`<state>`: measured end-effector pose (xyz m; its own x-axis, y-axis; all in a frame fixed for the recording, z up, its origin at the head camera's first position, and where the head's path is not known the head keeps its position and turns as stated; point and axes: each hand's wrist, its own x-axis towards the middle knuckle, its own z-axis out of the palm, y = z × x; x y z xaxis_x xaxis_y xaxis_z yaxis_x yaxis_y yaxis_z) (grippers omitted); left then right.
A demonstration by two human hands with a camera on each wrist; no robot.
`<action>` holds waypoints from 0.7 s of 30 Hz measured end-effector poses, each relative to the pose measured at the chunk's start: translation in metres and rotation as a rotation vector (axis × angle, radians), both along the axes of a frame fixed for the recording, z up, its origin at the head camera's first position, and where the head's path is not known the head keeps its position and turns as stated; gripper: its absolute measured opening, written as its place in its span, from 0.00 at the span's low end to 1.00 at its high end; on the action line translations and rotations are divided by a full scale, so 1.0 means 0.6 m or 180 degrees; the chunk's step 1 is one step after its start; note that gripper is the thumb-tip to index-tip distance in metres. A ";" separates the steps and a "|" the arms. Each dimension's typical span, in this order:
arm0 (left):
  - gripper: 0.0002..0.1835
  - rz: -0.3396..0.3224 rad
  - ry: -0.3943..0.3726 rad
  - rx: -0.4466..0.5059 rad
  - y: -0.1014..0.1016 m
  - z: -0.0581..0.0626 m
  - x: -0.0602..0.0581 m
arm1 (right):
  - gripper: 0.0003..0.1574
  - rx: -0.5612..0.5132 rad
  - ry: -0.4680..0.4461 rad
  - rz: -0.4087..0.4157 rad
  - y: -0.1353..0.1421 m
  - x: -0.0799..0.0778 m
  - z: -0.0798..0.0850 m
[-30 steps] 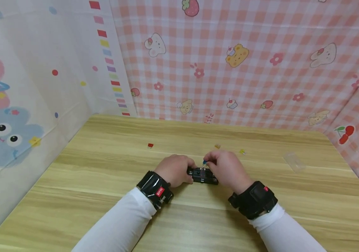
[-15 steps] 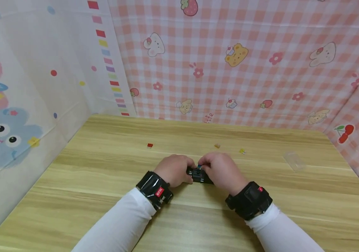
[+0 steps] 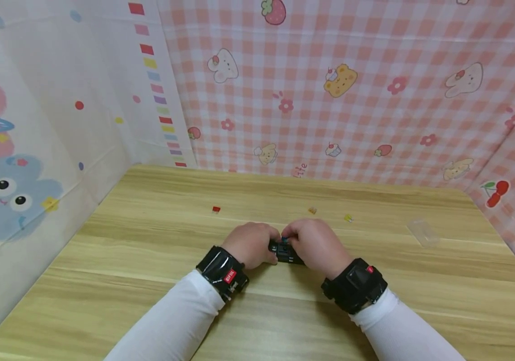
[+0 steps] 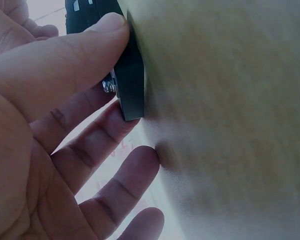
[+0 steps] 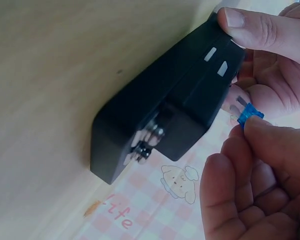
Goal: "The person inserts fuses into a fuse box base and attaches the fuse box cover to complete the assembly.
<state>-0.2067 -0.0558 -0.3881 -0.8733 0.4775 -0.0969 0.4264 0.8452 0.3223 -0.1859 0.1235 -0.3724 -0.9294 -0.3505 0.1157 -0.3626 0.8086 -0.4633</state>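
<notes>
A black fuse holder (image 3: 290, 254) with metal screw terminals at its ends lies on the wooden table. My left hand (image 3: 250, 245) grips its left end, thumb on the near side and fingertips on the far side; the left wrist view shows this end of the fuse holder (image 4: 130, 85) between thumb and fingers. Between thumb and forefinger, my right hand (image 3: 318, 246) pinches a small blue blade fuse (image 5: 251, 115). In the right wrist view the fuse's metal prongs point toward the holder's top side, close beside it. The right hand covers the holder's right end in the head view.
Farther back on the table (image 3: 149, 220) lie a red blade fuse (image 3: 216, 209), an orange one (image 3: 312, 210) and a yellow one (image 3: 349, 218). To the right is a clear plastic piece (image 3: 422, 232). A pink checked cloth (image 3: 329, 120) hangs behind the table.
My right hand has moved slightly left along the fuse holder with the blue blade fuse, and lower toward its top. The left hand keeps its grip in place.
</notes>
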 end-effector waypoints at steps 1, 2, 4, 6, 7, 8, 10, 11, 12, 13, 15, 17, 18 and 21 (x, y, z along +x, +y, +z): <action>0.19 -0.0005 0.0001 -0.0001 0.000 0.000 0.000 | 0.08 0.0006 0.0004 0.0007 -0.001 0.000 0.000; 0.19 -0.0010 0.0002 -0.0001 0.000 0.000 0.000 | 0.08 0.0009 0.0001 0.0011 -0.002 0.000 0.000; 0.19 -0.0015 -0.0002 0.0005 0.000 0.001 0.001 | 0.08 0.0011 -0.0005 0.0006 -0.003 -0.001 -0.001; 0.18 -0.0018 0.0002 0.0010 -0.001 0.001 0.001 | 0.08 0.0007 -0.0001 0.0008 -0.004 -0.002 -0.002; 0.18 -0.0018 0.0003 0.0008 0.000 0.002 0.001 | 0.08 0.0000 -0.0003 0.0006 -0.004 -0.001 -0.002; 0.18 -0.0018 0.0005 0.0008 0.000 0.002 0.001 | 0.07 0.0003 0.0001 0.0002 -0.004 -0.001 -0.003; 0.18 -0.0016 0.0006 0.0012 0.001 0.002 0.002 | 0.07 0.0009 0.0013 0.0008 -0.004 -0.002 -0.004; 0.18 -0.0015 0.0005 0.0013 0.001 0.002 0.002 | 0.07 0.0010 0.0014 0.0010 -0.003 -0.001 -0.004; 0.17 -0.0011 0.0005 0.0013 0.001 0.003 0.002 | 0.07 0.0012 0.0016 0.0011 -0.003 -0.001 -0.003; 0.17 -0.0006 0.0001 0.0015 0.001 0.003 0.002 | 0.08 0.0012 0.0018 0.0012 -0.003 -0.001 -0.003; 0.17 -0.0001 -0.0005 0.0022 0.002 0.003 0.002 | 0.08 0.0012 0.0018 0.0023 -0.003 -0.001 -0.003; 0.17 0.0009 -0.0009 0.0022 0.002 0.003 0.003 | 0.08 0.0018 0.0007 0.0027 -0.004 -0.001 -0.003; 0.17 0.0012 -0.0011 0.0026 0.002 0.003 0.003 | 0.08 0.0023 0.0003 0.0025 -0.004 -0.002 -0.003; 0.17 0.0013 -0.0009 0.0030 0.001 0.003 0.003 | 0.08 0.0027 -0.0002 0.0028 -0.006 -0.003 -0.004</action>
<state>-0.2048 -0.0551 -0.3862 -0.8750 0.4747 -0.0949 0.4219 0.8439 0.3314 -0.1876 0.1200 -0.3749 -0.9263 -0.3596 0.1121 -0.3694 0.8094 -0.4565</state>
